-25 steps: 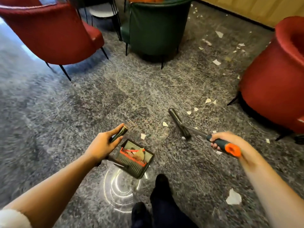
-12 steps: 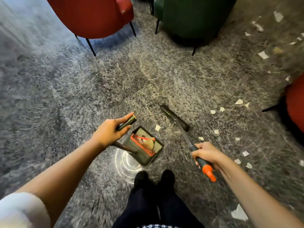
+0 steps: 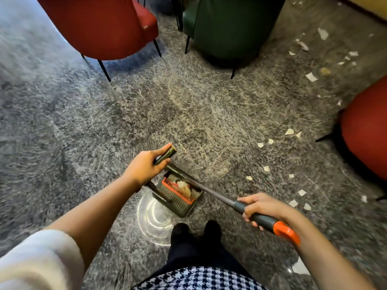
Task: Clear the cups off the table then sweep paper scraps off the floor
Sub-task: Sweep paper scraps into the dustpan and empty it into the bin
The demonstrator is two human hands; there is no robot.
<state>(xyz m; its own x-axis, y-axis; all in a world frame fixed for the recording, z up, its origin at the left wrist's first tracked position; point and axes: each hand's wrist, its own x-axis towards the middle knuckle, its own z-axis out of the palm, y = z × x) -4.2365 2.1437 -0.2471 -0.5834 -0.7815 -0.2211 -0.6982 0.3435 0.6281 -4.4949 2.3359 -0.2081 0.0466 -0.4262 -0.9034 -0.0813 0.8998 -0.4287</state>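
Head view: right grip [image 3: 261, 208], holding the broom [image 3: 209, 190], is bringing it to the dustpan [image 3: 178, 203] held by the left grip [image 3: 144, 168]. Paper scraps [image 3: 266, 168] are remaining.

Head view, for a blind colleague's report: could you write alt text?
A person's left hand holds a dustpan by its handle while the right hand holds a broom, its head at the pan's edge. Paper scraps dot the grey floor to the right.
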